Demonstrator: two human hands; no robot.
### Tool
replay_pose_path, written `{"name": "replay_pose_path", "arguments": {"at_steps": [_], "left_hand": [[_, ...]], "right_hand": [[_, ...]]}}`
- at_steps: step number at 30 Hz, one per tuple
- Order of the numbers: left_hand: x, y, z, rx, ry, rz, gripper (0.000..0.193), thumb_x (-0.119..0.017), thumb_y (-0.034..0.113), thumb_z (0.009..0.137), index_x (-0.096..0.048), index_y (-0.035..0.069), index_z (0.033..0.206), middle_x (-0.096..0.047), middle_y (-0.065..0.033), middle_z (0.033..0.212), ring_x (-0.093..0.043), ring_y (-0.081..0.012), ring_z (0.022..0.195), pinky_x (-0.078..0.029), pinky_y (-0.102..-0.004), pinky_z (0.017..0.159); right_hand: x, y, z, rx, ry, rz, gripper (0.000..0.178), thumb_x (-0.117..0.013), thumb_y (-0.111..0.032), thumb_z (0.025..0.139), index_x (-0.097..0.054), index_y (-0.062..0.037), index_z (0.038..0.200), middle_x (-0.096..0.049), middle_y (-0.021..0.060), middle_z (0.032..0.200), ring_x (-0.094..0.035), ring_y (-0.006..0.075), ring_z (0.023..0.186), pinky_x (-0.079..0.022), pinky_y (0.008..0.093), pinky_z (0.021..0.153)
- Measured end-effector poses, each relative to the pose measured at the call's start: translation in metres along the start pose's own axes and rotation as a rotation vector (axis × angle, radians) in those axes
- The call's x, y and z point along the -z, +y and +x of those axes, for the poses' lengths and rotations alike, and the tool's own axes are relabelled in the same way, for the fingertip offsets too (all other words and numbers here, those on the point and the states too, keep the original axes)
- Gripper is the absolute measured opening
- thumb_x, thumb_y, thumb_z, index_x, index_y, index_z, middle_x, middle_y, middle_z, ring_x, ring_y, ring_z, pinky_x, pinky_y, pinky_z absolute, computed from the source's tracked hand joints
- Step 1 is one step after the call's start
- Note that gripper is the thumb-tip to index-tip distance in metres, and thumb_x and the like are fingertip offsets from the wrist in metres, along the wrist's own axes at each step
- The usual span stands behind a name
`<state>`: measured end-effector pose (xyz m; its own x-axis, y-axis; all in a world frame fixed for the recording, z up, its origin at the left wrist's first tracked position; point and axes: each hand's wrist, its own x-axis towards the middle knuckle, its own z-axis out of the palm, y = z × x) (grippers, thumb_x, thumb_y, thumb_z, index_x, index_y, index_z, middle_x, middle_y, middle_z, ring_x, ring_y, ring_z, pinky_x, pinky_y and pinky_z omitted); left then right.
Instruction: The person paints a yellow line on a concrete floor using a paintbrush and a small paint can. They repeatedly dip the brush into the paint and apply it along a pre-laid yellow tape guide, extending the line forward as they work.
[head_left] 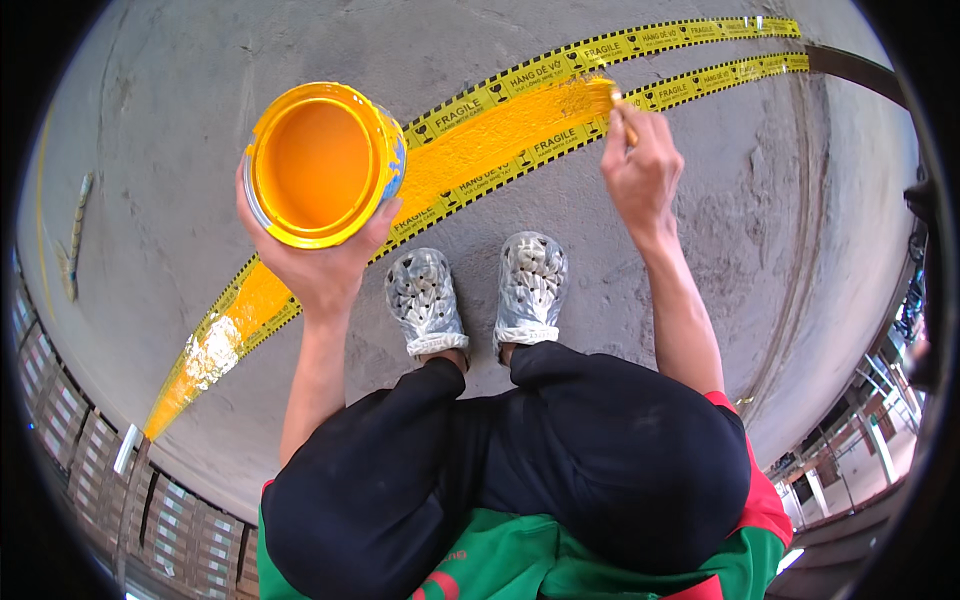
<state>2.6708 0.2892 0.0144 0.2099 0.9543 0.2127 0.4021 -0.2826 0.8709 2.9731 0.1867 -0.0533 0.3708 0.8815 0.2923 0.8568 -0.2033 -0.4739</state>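
My left hand point(318, 265) is wrapped round an open can of yellow-orange paint point(320, 165), holding it up off the floor. Paint coats the can's rim and runs down its side. In my right hand point(645, 165) is a paintbrush point(626, 120), gripped by its wooden handle. Its bristles meet the far right end of a wet yellow stripe point(500, 130) on the concrete. Two rows of yellow-and-black printed tape point(550, 150) border the stripe. Right of the brush, bare grey concrete shows between the tapes.
My feet in grey-and-white clogs point(530, 285) stand just on the near side of the lower tape. A striped stick-like object point(76, 235) lies on the floor at the left. Wooden pallets point(190, 530) line the lower left. A dark strip point(855, 72) continues from the tape's right end.
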Motion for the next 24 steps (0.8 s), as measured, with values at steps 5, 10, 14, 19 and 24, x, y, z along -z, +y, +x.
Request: {"name": "replay_pose_path", "arguments": {"at_steps": [5,10,14,19,24], "left_hand": [[0.004,-0.002,0.002,-0.048,0.000,0.078,0.111,-0.096,0.021,0.061,-0.031,-0.003,0.147,-0.051,-0.0166,0.139,-0.055,-0.0277,0.127,-0.042,-0.0412,0.110],[0.012,-0.001,0.001,-0.077,0.004,0.130,0.111,-0.096,0.020,0.061,-0.030,-0.003,0.148,-0.051,-0.0177,0.139,-0.055,-0.0283,0.127,-0.042,-0.0411,0.110],[0.015,-0.005,-0.002,-0.069,0.005,0.045,0.114,-0.096,0.021,0.061,-0.028,-0.002,0.149,-0.051,-0.0179,0.139,-0.055,-0.0286,0.127,-0.043,-0.0413,0.110],[-0.003,-0.018,-0.007,-0.113,-0.072,0.021,0.115,-0.098,0.023,0.059,-0.029,0.000,0.149,-0.052,-0.0175,0.137,-0.054,-0.0287,0.128,-0.044,-0.0415,0.109],[-0.027,-0.026,0.000,-0.225,-0.131,0.095,0.114,-0.099,0.030,0.056,-0.034,0.003,0.147,-0.054,-0.0174,0.137,-0.054,-0.0315,0.127,-0.039,-0.0443,0.111]], "right_hand": [[-0.037,-0.083,-0.029,0.260,-0.198,0.120,0.012,-0.064,0.000,0.082,-0.065,-0.0022,0.094,-0.062,0.0135,0.082,-0.065,0.0257,0.068,-0.056,0.0334,0.050],[-0.071,-0.148,-0.054,-0.097,-0.322,0.815,0.011,-0.068,-0.012,0.090,-0.069,-0.0010,0.091,-0.069,0.0169,0.084,-0.067,0.0306,0.068,-0.055,0.0430,0.061],[-0.034,-0.064,-0.021,-0.319,-0.265,0.536,0.017,-0.069,-0.019,0.095,-0.074,-0.0035,0.091,-0.072,0.0129,0.077,-0.065,0.0183,0.060,-0.050,0.0320,0.051],[0.058,-0.024,0.026,-0.443,0.166,0.413,0.021,-0.066,-0.015,0.098,-0.069,0.0055,0.102,-0.073,0.0169,0.085,-0.071,0.0187,0.066,-0.058,0.0266,0.057],[0.119,-0.096,0.037,-0.353,0.135,1.101,0.017,-0.064,-0.005,0.096,-0.063,0.0100,0.104,-0.070,0.0192,0.085,-0.070,0.0197,0.064,-0.060,0.0282,0.056]]}}
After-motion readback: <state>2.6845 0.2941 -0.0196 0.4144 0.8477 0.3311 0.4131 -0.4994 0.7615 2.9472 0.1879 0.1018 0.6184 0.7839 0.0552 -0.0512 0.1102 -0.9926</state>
